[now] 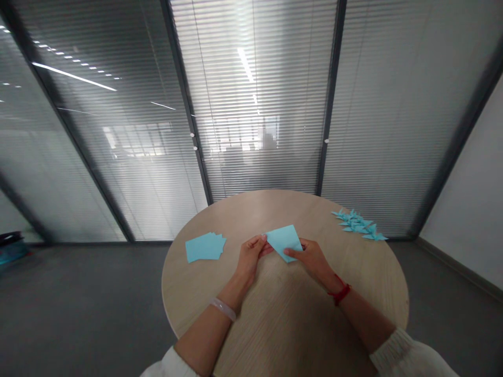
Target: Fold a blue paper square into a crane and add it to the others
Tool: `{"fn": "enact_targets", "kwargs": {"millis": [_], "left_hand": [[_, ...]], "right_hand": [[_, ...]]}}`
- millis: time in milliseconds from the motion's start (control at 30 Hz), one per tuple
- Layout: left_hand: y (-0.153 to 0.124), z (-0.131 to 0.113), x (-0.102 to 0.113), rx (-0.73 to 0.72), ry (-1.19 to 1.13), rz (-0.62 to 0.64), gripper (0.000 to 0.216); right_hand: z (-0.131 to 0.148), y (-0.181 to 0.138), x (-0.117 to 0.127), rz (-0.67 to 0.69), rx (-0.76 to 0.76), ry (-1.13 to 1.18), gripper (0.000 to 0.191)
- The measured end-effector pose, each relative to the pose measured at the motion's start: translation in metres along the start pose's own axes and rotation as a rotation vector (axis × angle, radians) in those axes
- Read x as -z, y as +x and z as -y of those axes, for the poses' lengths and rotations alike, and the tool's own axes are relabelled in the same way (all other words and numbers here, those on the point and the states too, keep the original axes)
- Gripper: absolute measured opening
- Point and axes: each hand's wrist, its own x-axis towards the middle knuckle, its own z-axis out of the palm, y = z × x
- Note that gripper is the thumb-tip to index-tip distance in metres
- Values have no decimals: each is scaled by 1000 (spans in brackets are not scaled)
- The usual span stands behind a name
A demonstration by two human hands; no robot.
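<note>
A light blue sheet of paper (283, 239), folded over, is held just above the middle of the round wooden table (275, 319). My left hand (251, 256) pinches its left corner between thumb and fingers. My right hand (310, 257) grips its lower right edge, thumb on top. A pale bangle sits on my left wrist and a red cord on my right wrist.
A small stack of flat blue sheets (205, 246) lies on the table to the left. Several folded blue paper figures (358, 224) lie in a cluster at the table's far right. Glass partitions with closed blinds stand behind the table, grey carpet around it.
</note>
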Motion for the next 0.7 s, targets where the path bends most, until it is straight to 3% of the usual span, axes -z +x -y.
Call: {"fn": "enact_targets", "kwargs": {"millis": [700], "left_hand": [[-3, -2, -1, 7, -80, -14, 31]], "right_hand": [[4, -1, 1, 27, -18, -81, 41]]}}
